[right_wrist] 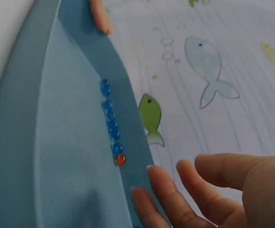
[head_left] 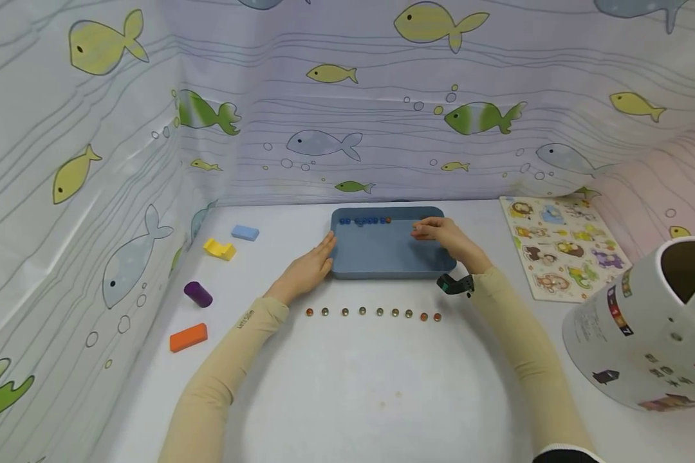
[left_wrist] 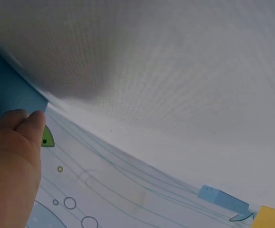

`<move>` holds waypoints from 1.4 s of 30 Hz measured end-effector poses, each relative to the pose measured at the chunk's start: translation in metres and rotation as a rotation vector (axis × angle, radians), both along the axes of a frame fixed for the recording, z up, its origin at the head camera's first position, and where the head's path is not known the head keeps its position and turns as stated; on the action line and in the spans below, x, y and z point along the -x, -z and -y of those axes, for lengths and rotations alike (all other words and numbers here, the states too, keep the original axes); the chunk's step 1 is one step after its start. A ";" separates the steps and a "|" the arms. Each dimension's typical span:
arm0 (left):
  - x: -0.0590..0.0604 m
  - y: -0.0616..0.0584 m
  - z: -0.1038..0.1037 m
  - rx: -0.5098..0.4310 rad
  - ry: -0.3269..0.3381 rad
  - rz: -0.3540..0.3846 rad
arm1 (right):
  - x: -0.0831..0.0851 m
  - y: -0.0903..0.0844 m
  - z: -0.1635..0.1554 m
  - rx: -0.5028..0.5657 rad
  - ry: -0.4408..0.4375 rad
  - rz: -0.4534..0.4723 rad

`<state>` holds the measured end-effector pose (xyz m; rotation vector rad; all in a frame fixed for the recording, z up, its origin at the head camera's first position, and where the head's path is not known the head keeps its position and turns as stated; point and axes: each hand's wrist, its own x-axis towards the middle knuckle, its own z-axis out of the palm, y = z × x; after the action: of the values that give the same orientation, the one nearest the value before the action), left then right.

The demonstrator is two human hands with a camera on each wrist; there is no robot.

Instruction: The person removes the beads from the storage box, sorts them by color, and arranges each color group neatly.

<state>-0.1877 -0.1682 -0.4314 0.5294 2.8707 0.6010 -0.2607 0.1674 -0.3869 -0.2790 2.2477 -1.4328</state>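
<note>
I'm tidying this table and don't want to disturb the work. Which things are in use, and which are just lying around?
In use:
blue tray, left hand at its left edge, right hand over it
marbles in the tray
row of marbles on the table

Lying about:
animal puzzle board
white tub
purple cylinder
orange block
yellow block
light blue block

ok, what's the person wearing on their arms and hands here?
Both arms wear snug beige sleeves from the wrists up; the left sleeve carries small dark lettering near the wrist, too small to read. The right sleeve has a dark cuff edge at the bottom of the picture. A black device with a green tint is strapped to the right wrist. Both hands, left hand and right hand, are bare.
</note>
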 end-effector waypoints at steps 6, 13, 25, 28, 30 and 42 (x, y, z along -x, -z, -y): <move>-0.001 -0.002 0.001 0.004 -0.006 0.006 | 0.025 0.009 0.016 0.036 0.122 -0.018; -0.001 -0.002 0.000 -0.003 -0.007 0.010 | 0.042 0.023 0.027 0.163 0.268 -0.037; 0.001 -0.001 0.001 0.014 0.002 -0.003 | 0.044 0.024 0.024 0.219 0.460 -0.086; 0.001 0.000 0.001 0.014 0.004 0.001 | 0.047 0.027 0.026 0.225 0.486 -0.050; 0.000 0.000 0.001 0.011 0.004 0.003 | 0.048 0.030 0.028 0.210 0.500 -0.020; 0.001 -0.001 0.001 0.019 0.005 0.001 | 0.051 0.044 0.038 -0.049 0.387 -0.057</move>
<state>-0.1890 -0.1691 -0.4308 0.5337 2.8701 0.5722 -0.3117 0.1297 -0.4311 0.1433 2.4761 -1.5682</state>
